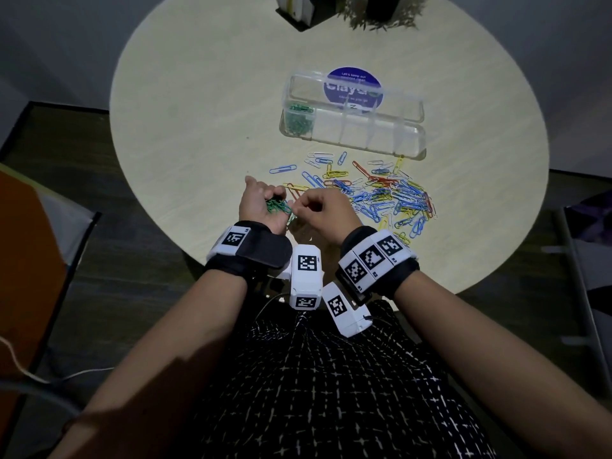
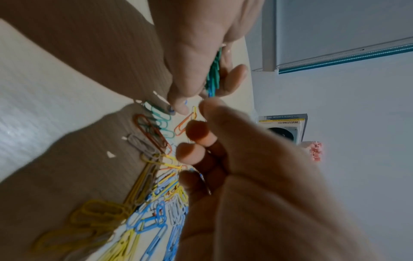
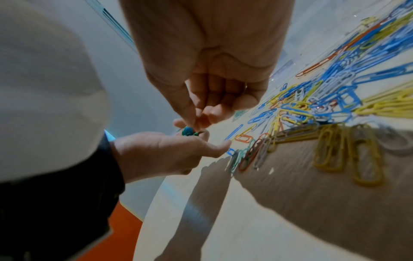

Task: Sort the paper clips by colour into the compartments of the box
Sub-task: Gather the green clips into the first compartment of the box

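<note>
Both hands at centre frame, green clips cupped in the left palm.

Head view, near to far: left hand (image 1: 261, 203) lies palm up, fingers curled round a small heap of green clips (image 1: 277, 206); count not resolvable. Right hand (image 1: 326, 207) sits just beside it, fingers curled, thumb and forefinger tips pinched together over the heap; whether they pinch a clip I cannot tell. Right of the hands, a loose pile of mixed clips (image 1: 387, 193) on the round table (image 1: 185, 154): blue, yellow, red, white, too many to count. Above the pile, one clear box (image 1: 354, 134), lid open, five compartments; only the leftmost compartment (image 1: 298, 122) holds clips, all green.
</note>
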